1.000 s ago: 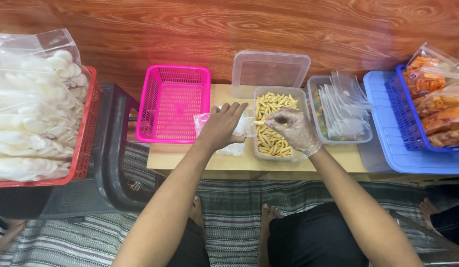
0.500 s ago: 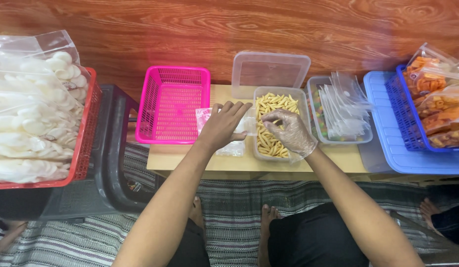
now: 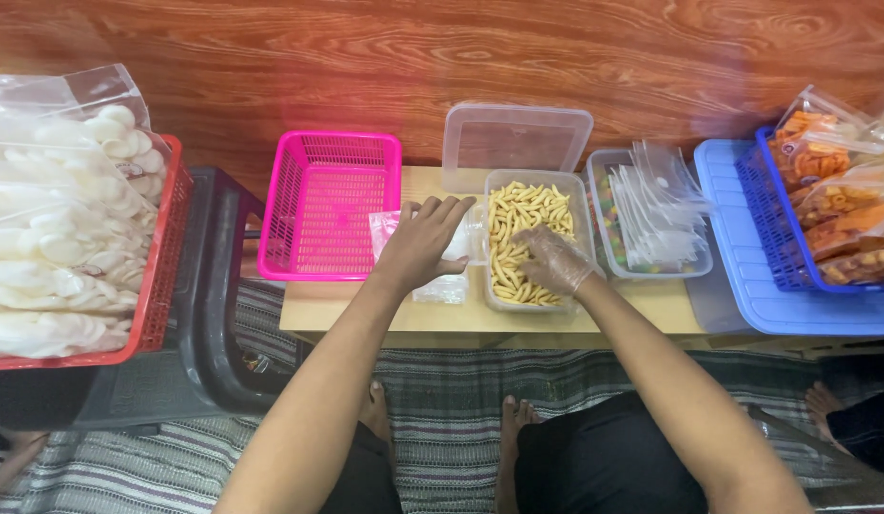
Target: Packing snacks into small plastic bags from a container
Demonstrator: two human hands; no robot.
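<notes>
My left hand point(image 3: 420, 245) is bare and rests palm down on a small clear plastic bag point(image 3: 449, 283) on the low wooden table point(image 3: 366, 309). My right hand point(image 3: 554, 260) wears a clear plastic glove and reaches down into a clear tub point(image 3: 487, 238) of yellow stick snacks point(image 3: 523, 211), its fingers curled among the sticks. The tub's clear lid point(image 3: 514, 141) leans behind it against the wooden wall.
A pink basket point(image 3: 332, 203) stands left of the bag. A tub of clear empty bags point(image 3: 654, 211) sits right of the snack tub. Blue trays point(image 3: 758, 266) with packed orange snacks lie far right. A red crate point(image 3: 161, 271) of white crackers rests on a dark stool at left.
My right hand was raised over the tub holding a stick near the bag's mouth; it has dropped down into the snacks. My left hand stays on the bag.
</notes>
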